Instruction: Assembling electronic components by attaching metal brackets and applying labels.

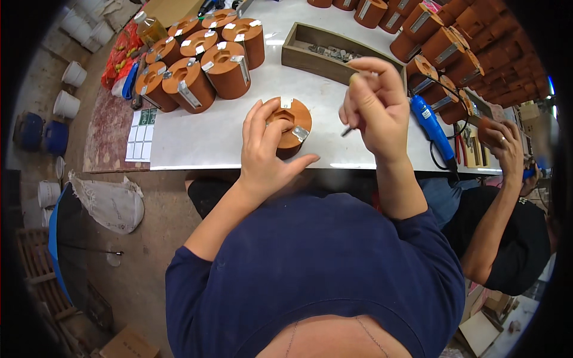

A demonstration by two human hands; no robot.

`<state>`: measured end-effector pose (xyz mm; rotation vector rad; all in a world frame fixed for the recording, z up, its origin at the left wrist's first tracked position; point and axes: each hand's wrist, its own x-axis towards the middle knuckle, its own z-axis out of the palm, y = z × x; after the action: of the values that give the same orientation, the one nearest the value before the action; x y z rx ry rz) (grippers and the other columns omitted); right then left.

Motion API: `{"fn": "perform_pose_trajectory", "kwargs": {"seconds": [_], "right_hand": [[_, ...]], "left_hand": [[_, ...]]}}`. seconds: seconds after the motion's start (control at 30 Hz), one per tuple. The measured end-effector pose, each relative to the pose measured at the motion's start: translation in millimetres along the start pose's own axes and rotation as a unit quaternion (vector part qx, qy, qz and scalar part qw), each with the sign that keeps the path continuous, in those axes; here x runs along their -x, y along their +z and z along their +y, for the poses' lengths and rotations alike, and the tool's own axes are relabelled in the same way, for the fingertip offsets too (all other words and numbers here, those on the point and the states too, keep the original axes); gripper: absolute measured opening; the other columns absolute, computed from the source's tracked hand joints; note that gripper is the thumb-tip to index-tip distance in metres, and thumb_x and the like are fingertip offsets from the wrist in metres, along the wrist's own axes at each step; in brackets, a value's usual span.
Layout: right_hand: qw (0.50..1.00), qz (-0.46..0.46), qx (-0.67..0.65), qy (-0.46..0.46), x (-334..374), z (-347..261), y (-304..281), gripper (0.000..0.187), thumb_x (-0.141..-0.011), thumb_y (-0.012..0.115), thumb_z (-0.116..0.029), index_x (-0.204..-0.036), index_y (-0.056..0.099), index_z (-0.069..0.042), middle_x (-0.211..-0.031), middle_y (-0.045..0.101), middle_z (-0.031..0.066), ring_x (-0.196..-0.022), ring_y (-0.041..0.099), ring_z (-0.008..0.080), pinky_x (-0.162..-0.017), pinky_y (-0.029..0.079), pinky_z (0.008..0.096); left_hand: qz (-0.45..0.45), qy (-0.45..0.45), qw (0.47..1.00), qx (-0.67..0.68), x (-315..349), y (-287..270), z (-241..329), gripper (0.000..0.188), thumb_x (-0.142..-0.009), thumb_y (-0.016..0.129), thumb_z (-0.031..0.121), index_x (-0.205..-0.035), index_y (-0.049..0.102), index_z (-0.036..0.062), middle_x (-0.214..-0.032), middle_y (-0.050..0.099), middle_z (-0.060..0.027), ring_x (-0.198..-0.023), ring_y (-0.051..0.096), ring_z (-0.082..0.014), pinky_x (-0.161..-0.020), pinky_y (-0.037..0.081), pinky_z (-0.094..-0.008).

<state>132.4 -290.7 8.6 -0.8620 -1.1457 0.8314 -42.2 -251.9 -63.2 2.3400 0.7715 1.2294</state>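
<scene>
A reddish-brown cylinder with a hole in its top stands near the table's front edge. It carries a metal clip at its far rim and a metal plate at its near right. My left hand grips the cylinder from the left, fingers across its top and thumb at the near side. My right hand is raised to the right, apart from the cylinder, with its fingers curled. Out of it sticks a small dark rod-like piece, whose kind I cannot make out.
Several finished-looking cylinders with metal strips stand at left. Behind lies a wooden box of small metal parts. A blue electric screwdriver and its cord lie at right, before more stacked cylinders. A co-worker's hand works at far right.
</scene>
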Motion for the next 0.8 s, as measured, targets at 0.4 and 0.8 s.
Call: {"fn": "perform_pose_trajectory", "kwargs": {"seconds": [0.4, 0.8], "right_hand": [[0.995, -0.021, -0.083, -0.056, -12.9, 49.1, 35.1, 0.013, -0.090, 0.049, -0.008, -0.100, 0.044, -0.002, -0.059, 0.048, 0.0000, -0.048, 0.043, 0.0040, -0.045, 0.037, 0.0196], [0.987, -0.136, 0.006, -0.081, -12.4, 43.5, 31.8, 0.017, -0.084, 0.053, -0.002, -0.101, 0.049, -0.001, -0.071, 0.054, 0.0027, -0.060, 0.052, 0.0053, -0.052, 0.041, 0.0197]], "left_hand": [[0.053, -0.016, 0.998, -0.010, -3.6, 13.5, -4.2, 0.037, -0.058, 0.078, 0.013, -0.081, 0.050, 0.0024, -0.113, 0.048, -0.0180, -0.110, 0.042, -0.0375, -0.092, 0.037, -0.0437], [0.033, 0.002, 0.999, 0.017, -4.7, 13.3, -7.6, 0.041, -0.057, 0.076, 0.011, -0.090, 0.053, 0.0024, -0.116, 0.046, -0.0181, -0.110, 0.042, -0.0379, -0.093, 0.035, -0.0451]]}}
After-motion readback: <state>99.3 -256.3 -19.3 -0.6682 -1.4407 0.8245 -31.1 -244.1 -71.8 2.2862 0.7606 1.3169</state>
